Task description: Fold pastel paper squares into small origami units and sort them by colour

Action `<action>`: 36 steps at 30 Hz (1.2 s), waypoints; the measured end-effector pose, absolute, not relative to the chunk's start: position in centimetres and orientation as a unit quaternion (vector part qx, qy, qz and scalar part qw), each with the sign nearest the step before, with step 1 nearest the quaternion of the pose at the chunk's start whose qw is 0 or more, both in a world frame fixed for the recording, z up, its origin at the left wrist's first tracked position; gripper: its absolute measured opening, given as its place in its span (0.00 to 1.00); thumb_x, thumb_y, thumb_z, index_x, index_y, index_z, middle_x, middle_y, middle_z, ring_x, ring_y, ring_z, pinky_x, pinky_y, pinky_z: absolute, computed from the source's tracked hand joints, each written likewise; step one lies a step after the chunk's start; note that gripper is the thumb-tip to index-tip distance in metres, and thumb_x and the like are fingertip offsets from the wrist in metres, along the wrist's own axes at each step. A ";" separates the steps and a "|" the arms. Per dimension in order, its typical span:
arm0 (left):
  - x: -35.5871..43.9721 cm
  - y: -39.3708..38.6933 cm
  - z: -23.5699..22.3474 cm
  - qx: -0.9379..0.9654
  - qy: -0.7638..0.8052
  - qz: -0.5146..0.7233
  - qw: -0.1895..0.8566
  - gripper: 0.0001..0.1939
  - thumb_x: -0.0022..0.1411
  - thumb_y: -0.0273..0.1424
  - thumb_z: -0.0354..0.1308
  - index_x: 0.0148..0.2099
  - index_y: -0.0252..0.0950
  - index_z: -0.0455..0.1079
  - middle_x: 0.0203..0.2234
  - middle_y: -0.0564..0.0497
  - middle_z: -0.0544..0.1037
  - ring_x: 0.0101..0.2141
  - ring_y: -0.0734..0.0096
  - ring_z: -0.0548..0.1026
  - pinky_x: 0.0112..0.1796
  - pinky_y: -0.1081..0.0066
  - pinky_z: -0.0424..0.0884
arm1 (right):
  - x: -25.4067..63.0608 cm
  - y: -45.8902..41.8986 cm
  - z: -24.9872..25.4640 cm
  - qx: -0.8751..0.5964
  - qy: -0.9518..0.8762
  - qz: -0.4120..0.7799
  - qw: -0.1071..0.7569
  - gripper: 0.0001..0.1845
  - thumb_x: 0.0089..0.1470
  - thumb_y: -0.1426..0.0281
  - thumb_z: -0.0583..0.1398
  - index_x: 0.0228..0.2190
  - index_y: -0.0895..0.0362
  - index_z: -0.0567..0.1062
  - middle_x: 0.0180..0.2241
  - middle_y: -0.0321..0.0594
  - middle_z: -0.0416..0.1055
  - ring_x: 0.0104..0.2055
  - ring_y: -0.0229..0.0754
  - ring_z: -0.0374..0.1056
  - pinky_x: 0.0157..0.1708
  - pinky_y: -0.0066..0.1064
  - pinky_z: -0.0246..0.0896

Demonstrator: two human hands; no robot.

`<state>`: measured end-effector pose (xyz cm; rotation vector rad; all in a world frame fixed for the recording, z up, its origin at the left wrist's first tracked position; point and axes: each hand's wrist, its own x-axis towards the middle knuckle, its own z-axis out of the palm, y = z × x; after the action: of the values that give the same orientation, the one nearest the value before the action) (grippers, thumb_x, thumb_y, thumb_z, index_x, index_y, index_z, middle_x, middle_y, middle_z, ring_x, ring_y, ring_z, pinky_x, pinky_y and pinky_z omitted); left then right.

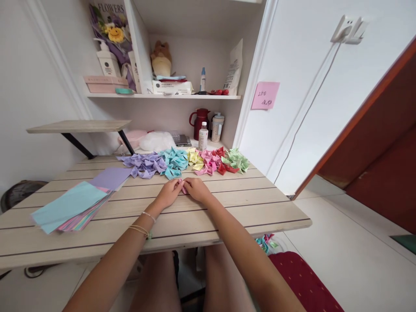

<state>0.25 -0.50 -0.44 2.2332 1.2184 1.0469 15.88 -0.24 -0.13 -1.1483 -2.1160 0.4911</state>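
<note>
Between my two hands, just above the wooden tabletop (pixel 227 203), is a small folded piece of pink paper (pixel 183 190), mostly hidden by the fingers. My left hand (pixel 169 192) pinches it from the left, and my right hand (pixel 196 189) pinches it from the right. Right behind the hands lies a row of folded paper pieces in colour groups: purple ones (pixel 146 164), blue ones (pixel 174 159), yellow ones (pixel 195 158), pink ones (pixel 209 162), red ones (pixel 229 169) and green ones (pixel 238 160).
A fanned stack of coloured paper sheets (pixel 69 203) lies at the left, with a purple sheet (pixel 112 177) beside it. A small raised shelf (pixel 79 126) stands back left. Behind the row are a bottle (pixel 203 138), a red jug (pixel 199 123) and a cup (pixel 217 128).
</note>
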 end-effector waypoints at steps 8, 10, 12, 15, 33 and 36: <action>0.2 -0.2 -0.9 0.763 0.452 0.405 0.223 0.18 0.61 0.41 0.45 0.30 0.36 0.69 0.22 0.51 0.74 0.26 0.68 0.71 0.30 0.72 0.65 | 15.7 -0.2 -0.3 -0.426 -0.812 0.204 0.344 0.14 0.55 0.71 0.49 0.26 0.57 0.73 0.23 0.36 0.70 0.25 0.35 0.61 0.29 0.24 0.51; 0.3 -0.2 -0.9 0.764 0.448 0.411 0.216 0.17 0.61 0.41 0.46 0.33 0.35 0.70 0.25 0.50 0.75 0.28 0.67 0.72 0.31 0.71 0.66 | 15.7 -0.2 -0.4 -0.444 -0.803 0.196 0.346 0.10 0.53 0.70 0.52 0.31 0.56 0.74 0.25 0.36 0.71 0.26 0.36 0.62 0.28 0.24 0.52; 0.4 -0.3 -0.9 0.768 0.442 0.414 0.206 0.16 0.60 0.40 0.47 0.37 0.35 0.71 0.29 0.48 0.76 0.30 0.67 0.72 0.33 0.70 0.67 | 15.6 -0.1 -0.6 -0.464 -0.791 0.184 0.354 0.10 0.51 0.69 0.55 0.35 0.56 0.74 0.27 0.37 0.72 0.27 0.37 0.63 0.28 0.25 0.52; 0.6 -0.5 -0.6 0.778 0.426 0.408 0.214 0.16 0.60 0.39 0.48 0.39 0.34 0.71 0.31 0.48 0.77 0.31 0.67 0.73 0.33 0.70 0.68 | 15.6 0.0 -0.8 -0.486 -0.775 0.176 0.362 0.10 0.51 0.68 0.55 0.35 0.56 0.73 0.23 0.36 0.71 0.25 0.37 0.63 0.27 0.25 0.52; 0.6 0.2 -1.2 0.653 0.384 0.517 0.399 0.17 0.52 0.41 0.58 0.40 0.34 0.68 0.27 0.48 0.77 0.27 0.70 0.75 0.28 0.71 0.70 | 15.6 1.2 -1.2 -0.381 -0.544 0.512 0.545 0.10 0.39 0.65 0.63 0.26 0.58 0.74 0.21 0.35 0.71 0.22 0.37 0.66 0.26 0.30 0.65; 0.5 0.5 -1.2 0.632 0.383 0.528 0.418 0.17 0.50 0.40 0.60 0.38 0.33 0.71 0.27 0.48 0.77 0.27 0.70 0.75 0.29 0.71 0.70 | 15.7 1.2 -0.9 -0.357 -0.503 0.563 0.549 0.11 0.35 0.67 0.65 0.25 0.59 0.75 0.23 0.36 0.72 0.24 0.36 0.67 0.29 0.31 0.67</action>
<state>0.46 0.51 -1.16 1.5864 0.9601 1.3247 15.67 1.16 -0.91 -0.8462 -1.1910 1.3341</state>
